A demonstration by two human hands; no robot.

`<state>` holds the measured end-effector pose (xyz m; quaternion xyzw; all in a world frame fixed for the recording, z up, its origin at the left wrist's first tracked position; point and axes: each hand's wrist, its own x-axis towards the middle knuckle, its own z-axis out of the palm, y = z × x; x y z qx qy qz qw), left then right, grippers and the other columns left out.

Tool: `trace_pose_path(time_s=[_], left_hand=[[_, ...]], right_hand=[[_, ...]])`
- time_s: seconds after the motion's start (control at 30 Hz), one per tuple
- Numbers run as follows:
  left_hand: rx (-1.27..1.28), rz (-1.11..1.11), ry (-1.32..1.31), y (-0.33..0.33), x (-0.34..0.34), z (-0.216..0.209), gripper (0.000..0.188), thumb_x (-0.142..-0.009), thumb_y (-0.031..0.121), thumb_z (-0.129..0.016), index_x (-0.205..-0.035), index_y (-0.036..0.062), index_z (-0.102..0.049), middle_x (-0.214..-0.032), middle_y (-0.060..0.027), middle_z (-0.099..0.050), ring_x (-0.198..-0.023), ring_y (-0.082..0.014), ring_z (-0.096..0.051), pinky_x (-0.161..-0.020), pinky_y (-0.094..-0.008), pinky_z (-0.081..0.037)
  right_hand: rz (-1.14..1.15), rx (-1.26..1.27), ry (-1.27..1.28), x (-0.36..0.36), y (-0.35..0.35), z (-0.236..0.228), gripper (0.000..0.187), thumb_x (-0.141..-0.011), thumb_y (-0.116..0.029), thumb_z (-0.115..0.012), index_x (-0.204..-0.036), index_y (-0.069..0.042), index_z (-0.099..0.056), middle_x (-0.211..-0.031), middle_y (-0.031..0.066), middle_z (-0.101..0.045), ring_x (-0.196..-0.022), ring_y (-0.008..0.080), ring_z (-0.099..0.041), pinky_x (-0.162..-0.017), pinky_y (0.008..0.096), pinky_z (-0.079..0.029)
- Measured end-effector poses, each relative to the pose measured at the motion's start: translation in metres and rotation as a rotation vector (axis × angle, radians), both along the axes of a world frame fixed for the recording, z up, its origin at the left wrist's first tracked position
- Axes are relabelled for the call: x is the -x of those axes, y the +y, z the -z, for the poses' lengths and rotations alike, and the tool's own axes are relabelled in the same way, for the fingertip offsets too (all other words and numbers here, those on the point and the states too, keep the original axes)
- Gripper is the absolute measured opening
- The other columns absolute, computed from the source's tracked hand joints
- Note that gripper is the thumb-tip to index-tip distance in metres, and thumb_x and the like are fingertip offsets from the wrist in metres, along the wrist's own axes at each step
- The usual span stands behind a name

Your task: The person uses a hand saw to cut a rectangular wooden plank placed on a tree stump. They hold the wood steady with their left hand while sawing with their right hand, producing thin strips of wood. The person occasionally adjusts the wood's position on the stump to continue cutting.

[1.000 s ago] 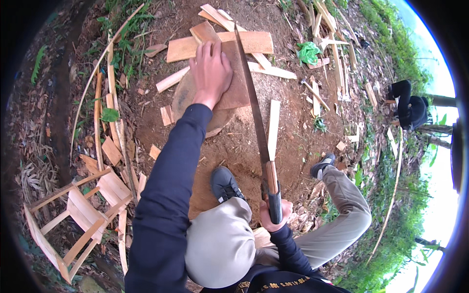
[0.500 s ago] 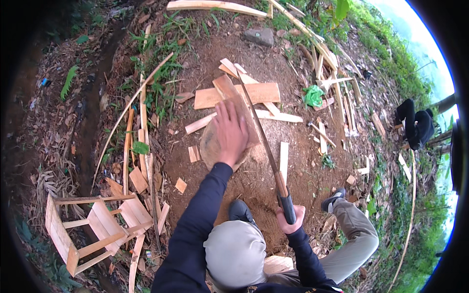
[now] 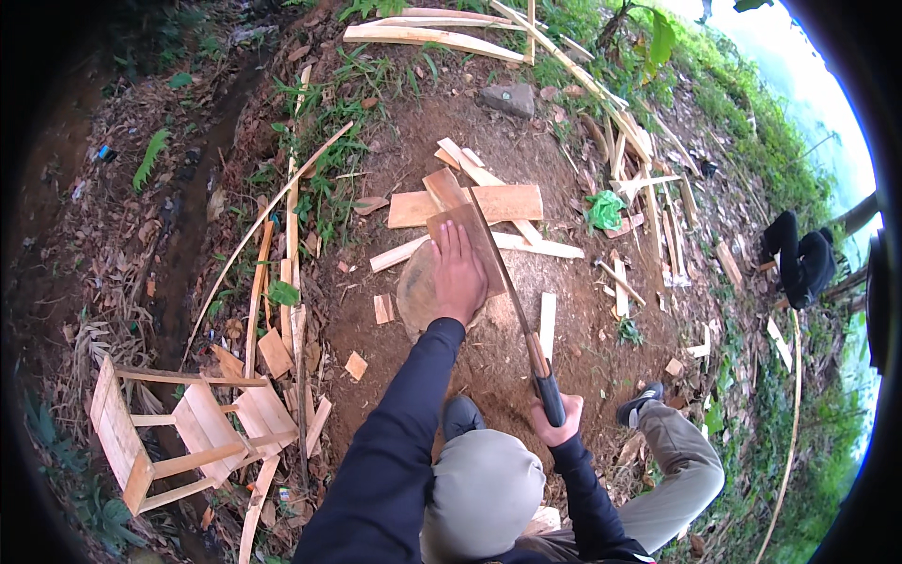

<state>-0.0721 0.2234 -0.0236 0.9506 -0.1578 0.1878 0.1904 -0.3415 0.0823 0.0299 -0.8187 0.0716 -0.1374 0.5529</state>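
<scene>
Covering part of a board, the left hand lies flat; the right hand clenches a long-bladed tool, fingertips unclear.

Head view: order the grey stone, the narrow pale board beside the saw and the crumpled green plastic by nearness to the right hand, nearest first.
Nearest to the right hand first:
1. Narrow pale board: on the ground just ahead.
2. Crumpled green plastic: farther ahead, off to the right.
3. Grey stone: farthest ahead, slightly left.
</scene>
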Motion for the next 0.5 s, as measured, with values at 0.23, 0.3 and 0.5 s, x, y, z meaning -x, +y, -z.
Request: trace_pose_path(time_s=[0.23,0.3,0.5], left_hand=[[0.016,0.002,-0.001,-0.003,0.0,0.002,0.054,-0.097,0.015,-0.04,-0.144,-0.0122,-0.035,-0.153,-0.0286,-0.031,-0.147,-0.0393,-0.024,-0.12,-0.051,-0.018],[0.011,-0.007,-0.001,-0.002,0.001,0.003,0.054,-0.097,0.015,-0.04,-0.143,-0.0125,-0.036,-0.153,-0.0285,-0.032,-0.147,-0.0395,-0.024,-0.12,-0.051,-0.018],[0.007,-0.015,-0.011,-0.005,0.002,0.002,0.056,-0.096,0.016,-0.041,-0.144,-0.0115,-0.035,-0.154,-0.0277,-0.031,-0.147,-0.038,-0.023,-0.121,-0.0504,-0.017]], right_hand=[[-0.006,0.02,0.008,-0.002,-0.007,0.007,0.007,-0.072,-0.006,-0.068,-0.067,-0.004,-0.064,-0.051,0.0079,-0.056,-0.044,0.0188,-0.059,-0.049,0.0306,-0.047],[-0.004,0.04,0.026,0.0,-0.004,0.006,0.006,-0.072,-0.006,-0.068,-0.068,-0.004,-0.065,-0.051,0.0078,-0.056,-0.044,0.0184,-0.059,-0.05,0.0305,-0.048],[0.03,0.004,0.02,0.009,0.006,0.014,0.005,-0.071,-0.006,-0.069,-0.068,-0.003,-0.066,-0.051,0.0073,-0.055,-0.045,0.0157,-0.059,-0.049,0.0295,-0.047]])
